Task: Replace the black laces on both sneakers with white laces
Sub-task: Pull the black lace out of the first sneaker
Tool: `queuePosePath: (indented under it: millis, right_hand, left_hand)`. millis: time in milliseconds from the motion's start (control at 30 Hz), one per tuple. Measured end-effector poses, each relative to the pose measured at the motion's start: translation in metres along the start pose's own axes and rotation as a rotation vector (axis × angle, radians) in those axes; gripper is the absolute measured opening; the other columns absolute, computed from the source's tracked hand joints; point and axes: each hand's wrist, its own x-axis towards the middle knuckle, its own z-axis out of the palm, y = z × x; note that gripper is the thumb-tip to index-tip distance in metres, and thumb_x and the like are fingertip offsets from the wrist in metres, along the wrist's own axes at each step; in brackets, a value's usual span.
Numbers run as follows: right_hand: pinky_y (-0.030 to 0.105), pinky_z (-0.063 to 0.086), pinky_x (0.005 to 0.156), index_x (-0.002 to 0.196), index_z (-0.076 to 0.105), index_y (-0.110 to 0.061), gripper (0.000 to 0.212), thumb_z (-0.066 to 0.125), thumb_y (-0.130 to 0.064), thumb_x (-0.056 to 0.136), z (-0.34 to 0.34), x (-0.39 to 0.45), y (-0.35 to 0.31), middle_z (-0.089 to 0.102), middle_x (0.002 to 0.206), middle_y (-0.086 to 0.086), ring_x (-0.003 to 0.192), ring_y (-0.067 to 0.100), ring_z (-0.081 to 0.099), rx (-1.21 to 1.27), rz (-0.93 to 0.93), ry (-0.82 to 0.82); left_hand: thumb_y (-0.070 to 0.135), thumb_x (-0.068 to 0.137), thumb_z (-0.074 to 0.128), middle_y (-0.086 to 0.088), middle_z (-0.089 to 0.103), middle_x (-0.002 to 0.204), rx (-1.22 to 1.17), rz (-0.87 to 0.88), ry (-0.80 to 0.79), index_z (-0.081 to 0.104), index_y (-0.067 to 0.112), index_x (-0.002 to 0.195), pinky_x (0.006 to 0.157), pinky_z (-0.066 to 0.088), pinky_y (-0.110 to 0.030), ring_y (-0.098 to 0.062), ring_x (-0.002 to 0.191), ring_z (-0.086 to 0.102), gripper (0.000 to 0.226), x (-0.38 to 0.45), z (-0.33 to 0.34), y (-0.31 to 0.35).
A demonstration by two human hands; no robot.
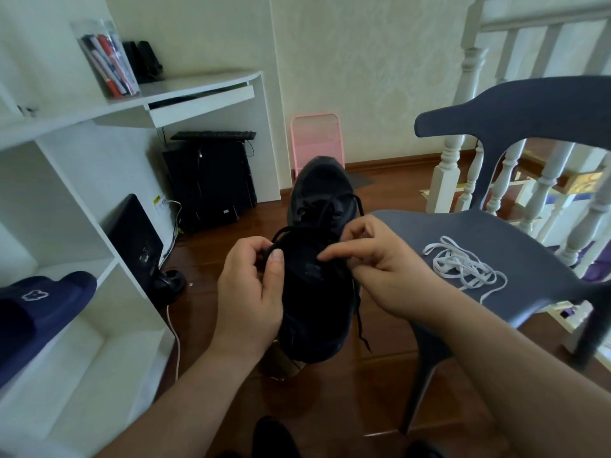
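1. Wooden flooring (380, 385) fills the room under my head camera, and I take the black sneaker (317, 292) at the centre as my landmark; it is held up off the floor, toe pointing away from me.
2. My left hand (251, 292) grips the sneaker's left side near the collar, its thumb and curled fingers pinching a loop of the black lace (299, 229).
3. My right hand (377, 266) is at the sneaker's right side, fingers curled, the forefinger stretched across onto the tongue; whether it actually pinches lace I cannot tell.
4. One loose end of the black lace hangs down the sneaker's right side, below my right wrist.
5. Right of the sneaker stands a grey chair (515, 233), and on its seat the white laces (463, 262) lie in a loose tangle, well apart from the sneaker.
6. Left of the sneaker is a white shelf unit (82, 226) with a navy slipper (39, 309) in one compartment.
7. Beyond the sneaker, a pink folding chair (315, 140) leans at the wall, with a black computer tower (208, 180) under a white desk (205, 90) to its left.
8. Behind the grey chair runs a white banister (463, 127).
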Motion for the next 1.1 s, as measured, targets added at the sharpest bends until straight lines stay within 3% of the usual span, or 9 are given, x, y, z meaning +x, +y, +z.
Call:
queuePosePath:
  millis: [100,267,400,533,767,900,967,1033,1100]
  right_hand:
    - [0.007,0.04,0.085,0.11,0.074,-0.038,0.049,0.055,0.005,0.093,0.002,-0.001,-0.002,0.05,0.115,-0.013,0.109,0.002,0.051,-0.031,0.019,0.076]
    - [0.003,0.038,0.092,0.147,0.054,-0.035,0.051,0.054,-0.011,0.102,0.003,-0.002,-0.002,0.043,0.133,-0.016,0.117,-0.009,0.046,-0.089,-0.001,0.153]
    - [0.013,0.05,0.089,0.113,0.075,-0.023,0.019,0.07,-0.015,0.096,-0.001,-0.003,0.003,0.049,0.131,-0.003,0.114,0.007,0.054,-0.087,-0.101,0.236]
    - [0.009,0.046,0.084,0.102,0.078,-0.025,0.017,0.078,-0.013,0.09,-0.002,-0.003,0.004,0.053,0.117,0.0,0.106,0.009,0.055,-0.163,-0.189,0.276]
    - [0.026,0.048,0.09,0.092,0.069,-0.051,0.032,0.078,-0.02,0.09,-0.013,-0.001,-0.003,0.046,0.107,-0.007,0.107,0.013,0.05,-0.061,-0.155,0.021]
    - [0.032,0.043,0.095,0.091,0.066,-0.044,0.003,0.067,-0.042,0.093,-0.012,-0.002,-0.009,0.041,0.107,-0.012,0.112,0.016,0.046,-0.077,-0.012,-0.111]
    - [0.03,0.041,0.091,0.087,0.062,-0.036,0.024,0.062,-0.061,0.087,-0.011,-0.004,-0.011,0.042,0.107,-0.013,0.11,0.013,0.046,-0.075,0.103,-0.079]
    - [0.029,0.044,0.084,0.087,0.052,-0.035,0.043,0.06,-0.076,0.077,-0.007,-0.005,-0.013,0.041,0.105,-0.013,0.102,0.011,0.046,-0.28,0.167,-0.033]
    - [0.03,0.045,0.077,0.093,0.051,-0.034,0.04,0.059,-0.071,0.081,-0.002,-0.006,-0.015,0.044,0.102,-0.012,0.094,0.01,0.049,-0.369,0.232,-0.005]
  left_hand:
    - [0.032,0.107,0.051,0.014,0.056,0.097,0.015,0.045,-0.011,0.048,0.039,0.109,0.072,0.047,-0.016,-0.011,0.087,0.06,0.009,-0.002,0.001,-0.001]
    - [0.036,0.106,0.046,0.018,0.052,0.096,0.01,0.11,0.037,0.041,0.044,0.11,0.072,0.045,-0.013,-0.007,0.085,0.058,0.01,-0.001,0.003,0.003]
    - [0.031,0.106,0.044,0.017,0.05,0.097,-0.002,0.127,0.069,0.042,0.035,0.111,0.075,0.042,-0.009,-0.003,0.087,0.056,0.007,0.0,0.001,0.002]
    - [0.03,0.107,0.043,0.017,0.049,0.095,0.006,0.165,0.05,0.039,0.038,0.112,0.074,0.041,-0.008,-0.004,0.085,0.055,0.01,0.0,-0.001,0.003]
    - [0.032,0.107,0.043,0.012,0.051,0.09,-0.007,0.15,0.026,0.041,0.038,0.111,0.068,0.039,-0.011,-0.007,0.075,0.054,0.008,-0.003,-0.001,0.008]
    - [0.032,0.106,0.044,0.016,0.05,0.092,0.005,0.157,0.024,0.04,0.039,0.111,0.07,0.04,-0.011,-0.005,0.079,0.055,0.01,-0.002,-0.001,0.011]
    - [0.032,0.106,0.044,0.018,0.05,0.096,0.022,0.17,0.021,0.04,0.04,0.111,0.072,0.041,-0.011,-0.004,0.082,0.055,0.011,-0.001,-0.001,0.013]
    - [0.03,0.106,0.044,0.018,0.049,0.096,0.026,0.181,0.018,0.042,0.036,0.111,0.071,0.041,-0.011,-0.004,0.083,0.055,0.008,0.0,0.001,0.014]
    - [0.03,0.106,0.045,0.018,0.049,0.096,0.029,0.182,0.02,0.043,0.033,0.11,0.07,0.042,-0.011,-0.005,0.084,0.055,0.006,0.0,0.002,0.016]
